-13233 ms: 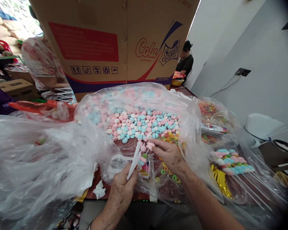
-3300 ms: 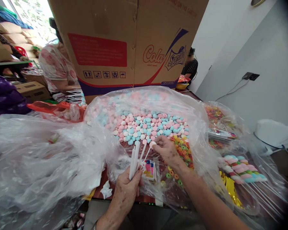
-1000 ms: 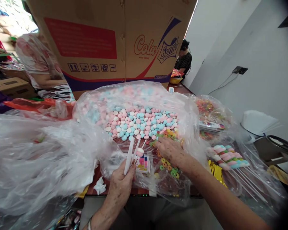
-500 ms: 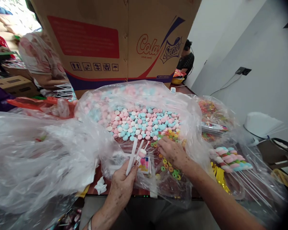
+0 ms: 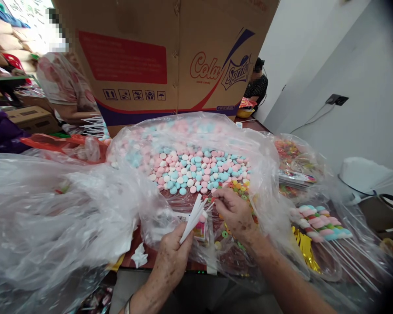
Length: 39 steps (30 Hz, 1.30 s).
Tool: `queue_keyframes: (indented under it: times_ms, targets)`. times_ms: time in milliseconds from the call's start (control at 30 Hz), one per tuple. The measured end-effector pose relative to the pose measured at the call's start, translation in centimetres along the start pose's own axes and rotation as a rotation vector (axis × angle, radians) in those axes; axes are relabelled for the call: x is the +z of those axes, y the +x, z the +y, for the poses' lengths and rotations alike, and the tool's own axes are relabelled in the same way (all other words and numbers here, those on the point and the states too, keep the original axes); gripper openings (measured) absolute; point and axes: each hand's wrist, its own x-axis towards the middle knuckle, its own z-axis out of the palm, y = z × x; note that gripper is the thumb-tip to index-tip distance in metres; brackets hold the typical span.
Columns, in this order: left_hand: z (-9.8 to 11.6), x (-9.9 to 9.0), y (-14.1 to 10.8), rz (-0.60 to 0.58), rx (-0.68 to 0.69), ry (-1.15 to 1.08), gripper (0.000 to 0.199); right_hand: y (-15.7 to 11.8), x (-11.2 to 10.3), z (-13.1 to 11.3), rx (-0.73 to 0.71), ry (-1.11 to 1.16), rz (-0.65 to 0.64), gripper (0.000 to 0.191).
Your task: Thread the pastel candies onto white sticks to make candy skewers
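Note:
My left hand (image 5: 175,248) is closed round a bunch of white sticks (image 5: 194,216) that point up and away from me. A pink and white marshmallow (image 5: 203,216) shows on one stick, partly behind the others. Close to the stick tips is my right hand (image 5: 234,213), its thumb and fingers pinched together; what they hold is too small to make out. Beyond both hands, an open clear plastic bag spills pink, blue and white marshmallows (image 5: 196,170). Coloured ring gummies (image 5: 240,188) lie beside and partly under my right hand.
Finished marshmallow skewers (image 5: 324,222) lie at the right near gold ties (image 5: 304,250). A large cardboard box (image 5: 173,56) stands behind the marshmallows. Crumpled plastic (image 5: 52,218) covers the left side. A crumpled tissue (image 5: 139,255) lies by the table edge. Two people sit farther back.
The sticks in my left hand have tilted to the right, towards my right hand. My right hand has drawn back from the ring gummies to the stick tips, fingers pinched.

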Motion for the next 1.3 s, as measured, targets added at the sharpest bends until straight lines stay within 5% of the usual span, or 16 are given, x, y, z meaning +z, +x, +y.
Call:
queue_keyframes:
  times_ms: [467, 733, 1000, 1300]
  targets:
    - [-0.1, -0.1, -0.1, -0.013, 0.004, -0.003, 0.030, -1.5, 0.8, 0.1, -0.099, -0.065, 0.169, 0.014]
    - [0.1, 0.0, -0.1, 0.024, 0.006, 0.013, 0.027, -1.9, 0.7, -0.3, -0.232, -0.102, 0.031, 0.022]
    - [-0.3, 0.0, 0.0, 0.037, 0.033, 0.009, 0.030, -1.2, -0.1, 0.9, 0.124, 0.167, 0.083, 0.019]
    - [-0.2, -0.2, -0.1, -0.006, 0.007, 0.010, 0.028, -1.5, 0.4, 0.0, 0.089, 0.248, 0.024, 0.020]
